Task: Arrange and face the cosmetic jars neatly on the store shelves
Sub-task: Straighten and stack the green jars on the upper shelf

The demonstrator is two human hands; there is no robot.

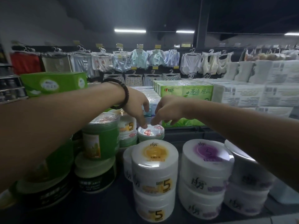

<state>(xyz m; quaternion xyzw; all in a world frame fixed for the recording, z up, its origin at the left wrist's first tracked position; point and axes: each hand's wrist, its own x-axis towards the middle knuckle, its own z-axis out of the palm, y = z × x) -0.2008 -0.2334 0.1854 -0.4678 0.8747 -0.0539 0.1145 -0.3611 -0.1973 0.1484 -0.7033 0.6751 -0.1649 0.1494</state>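
Both my hands reach over the top shelf to a small green jar [151, 132] with a clear lid at the back. My left hand [137, 105], with a dark bead bracelet at the wrist, has its fingertips down on the lid's left edge. My right hand [166, 110] touches the lid's right edge with its fingers spread. In front stand two stacked white jars with an orange label [154, 167] and two with a purple label [205, 168]. A tall green jar [101, 136] sits on a dark green jar [95, 175] at the left.
Green tissue packs [186, 92] and white wrapped paper packs [252, 94] lie behind the jars. A green box [53, 83] stands at the back left. More white jars [247, 188] fill the right edge. Clothes on hangers [137, 60] line the far wall.
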